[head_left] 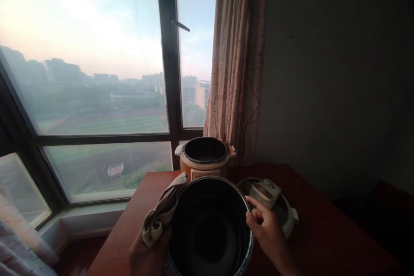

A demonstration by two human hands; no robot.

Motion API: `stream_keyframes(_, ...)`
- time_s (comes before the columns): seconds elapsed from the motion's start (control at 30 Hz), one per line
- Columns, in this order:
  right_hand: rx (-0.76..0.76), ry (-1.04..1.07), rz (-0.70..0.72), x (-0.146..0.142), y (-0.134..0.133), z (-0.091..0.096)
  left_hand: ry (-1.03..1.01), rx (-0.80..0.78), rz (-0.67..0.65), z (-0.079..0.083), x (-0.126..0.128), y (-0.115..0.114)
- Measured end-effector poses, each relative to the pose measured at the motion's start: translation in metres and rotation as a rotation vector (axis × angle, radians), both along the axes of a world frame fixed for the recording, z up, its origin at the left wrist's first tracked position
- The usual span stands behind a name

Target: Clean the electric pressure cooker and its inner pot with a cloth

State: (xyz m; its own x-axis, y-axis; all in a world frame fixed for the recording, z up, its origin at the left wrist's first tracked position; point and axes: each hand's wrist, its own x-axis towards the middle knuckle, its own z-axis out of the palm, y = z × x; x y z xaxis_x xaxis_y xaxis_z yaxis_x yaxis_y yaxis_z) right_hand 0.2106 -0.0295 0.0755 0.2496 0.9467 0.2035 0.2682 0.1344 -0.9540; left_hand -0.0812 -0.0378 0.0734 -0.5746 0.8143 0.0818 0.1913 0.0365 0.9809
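A dark round inner pot (210,233) is held up in front of me, its mouth tilted toward the camera. My left hand (147,252) is closed around a bunched, light-coloured cloth (163,211) at the pot's left side; its fingers are partly hidden. At the right edge of the rim, my right hand (267,226) grips the pot with a pinch, index finger lying along the edge. Behind the pot stands an electric cooker (186,168) with a cream rim and side handles, its lid off and its dark inside showing.
The cooker's lid (267,192) lies on the reddish-brown table (310,224), to the right behind my right hand. A large window (103,108) with a dark frame is at the left. A patterned curtain (231,73) hangs behind the cooker, and a dark wall fills the right.
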Motion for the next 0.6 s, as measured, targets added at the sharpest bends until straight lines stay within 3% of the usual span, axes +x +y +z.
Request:
stream_keyframes(0.13,-0.019,-0.037,-0.021,-0.003,0.004,-0.024,-0.034,-0.013,-0.038,-0.019,0.004,0.007)
stream_keyframes(0.33,-0.047,0.014,-0.025,-0.005,0.019,-0.047,-0.068,0.044,-0.102,-0.034,0.004,0.023)
stream_keyframes(0.6,-0.08,0.15,-0.021,-0.001,0.028,-0.075,-0.191,0.105,-0.194,-0.031,0.002,0.026)
